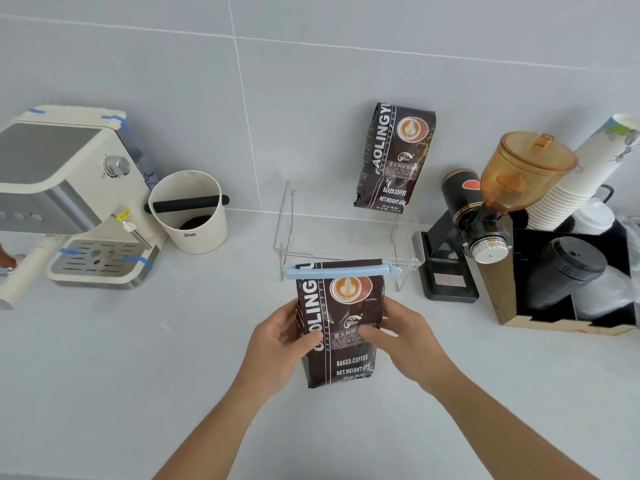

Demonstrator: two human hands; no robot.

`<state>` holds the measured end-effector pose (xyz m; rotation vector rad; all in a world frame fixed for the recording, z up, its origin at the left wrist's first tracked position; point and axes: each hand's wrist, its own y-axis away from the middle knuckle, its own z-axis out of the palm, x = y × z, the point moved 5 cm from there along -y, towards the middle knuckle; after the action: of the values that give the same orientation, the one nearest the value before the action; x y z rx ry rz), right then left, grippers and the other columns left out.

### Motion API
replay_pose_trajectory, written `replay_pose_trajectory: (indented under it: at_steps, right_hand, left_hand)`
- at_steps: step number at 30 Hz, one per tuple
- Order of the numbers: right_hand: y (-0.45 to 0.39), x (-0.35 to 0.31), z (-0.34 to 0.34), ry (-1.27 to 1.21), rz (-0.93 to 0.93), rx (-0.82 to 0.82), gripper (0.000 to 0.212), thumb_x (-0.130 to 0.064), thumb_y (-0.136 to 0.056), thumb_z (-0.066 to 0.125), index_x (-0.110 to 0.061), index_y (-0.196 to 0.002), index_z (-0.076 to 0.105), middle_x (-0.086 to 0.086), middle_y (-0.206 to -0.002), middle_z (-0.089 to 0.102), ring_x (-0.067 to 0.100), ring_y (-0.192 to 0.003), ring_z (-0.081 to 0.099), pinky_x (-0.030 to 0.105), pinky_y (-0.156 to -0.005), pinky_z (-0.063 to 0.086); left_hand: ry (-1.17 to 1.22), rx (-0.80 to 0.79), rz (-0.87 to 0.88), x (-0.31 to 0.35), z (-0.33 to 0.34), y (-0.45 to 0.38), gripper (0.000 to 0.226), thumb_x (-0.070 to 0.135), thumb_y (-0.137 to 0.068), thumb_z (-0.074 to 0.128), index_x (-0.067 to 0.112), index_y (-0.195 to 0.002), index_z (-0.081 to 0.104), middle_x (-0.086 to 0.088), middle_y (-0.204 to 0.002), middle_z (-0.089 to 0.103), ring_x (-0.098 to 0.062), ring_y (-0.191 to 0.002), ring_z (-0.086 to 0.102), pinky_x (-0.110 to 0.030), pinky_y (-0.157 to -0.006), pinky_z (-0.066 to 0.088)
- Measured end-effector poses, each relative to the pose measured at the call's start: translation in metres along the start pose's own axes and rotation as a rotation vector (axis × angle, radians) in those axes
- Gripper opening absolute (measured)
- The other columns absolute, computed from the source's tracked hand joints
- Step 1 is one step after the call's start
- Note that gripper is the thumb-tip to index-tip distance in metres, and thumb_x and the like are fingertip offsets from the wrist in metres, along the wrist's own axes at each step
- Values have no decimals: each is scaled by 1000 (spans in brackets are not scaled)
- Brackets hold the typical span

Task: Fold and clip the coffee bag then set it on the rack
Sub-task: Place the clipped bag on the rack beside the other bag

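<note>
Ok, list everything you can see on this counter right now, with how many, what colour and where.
Clipped dark brown foil coffee bag: one, held upright at centre front.
Pale blue plastic sealing clip: one, across that bag's folded top.
Second dark brown coffee bag: one, standing on the rack, against the wall.
Clear acrylic rack: one, centre back.
Cream espresso machine: one, left.
Cream knock box with black bar: one, beside the machine.
Black grinder with amber hopper: one, right.
White paper cups: a stack, far right.
Black lids: a stack, in the cardboard organiser.
Left hand, right hand: gripping the clipped bag's sides.
</note>
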<state>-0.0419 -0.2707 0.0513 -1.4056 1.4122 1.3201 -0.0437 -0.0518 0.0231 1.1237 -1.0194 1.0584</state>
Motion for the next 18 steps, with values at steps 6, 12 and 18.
replay_pose_trajectory:
  at_steps: [6, 12, 18]
  right_hand:
    - [-17, -53, -8, 7, -90, 18, 38, -12, -85, 71, -34, -116, 67, -8, -111, 75, 12, -102, 68, 39, -88, 56]
    - [-36, -102, -21, 6, -182, 37, 33, -21, -83, 74, -29, -115, 68, -7, -111, 76, 20, -105, 69, 52, -91, 55]
    - [-62, -149, -30, -20, -258, 37, 37, -38, -71, 75, -34, -108, 69, -5, -112, 76, 25, -104, 71, 55, -92, 55]
  left_hand:
    - [44, 2, 121, 50, -2, -14, 57, -11, -79, 70, 17, -127, 57, 6, -110, 77, -12, -100, 72, -18, -75, 57]
    - [97, 1, 224, 105, 0, -34, 54, 8, -64, 80, 28, -111, 62, -2, -107, 78, -18, -95, 73, -27, -74, 59]
    - [33, -5, 370, 162, -1, -62, 52, 2, -71, 77, 30, -112, 65, 7, -106, 78, -10, -97, 72, -19, -77, 56]
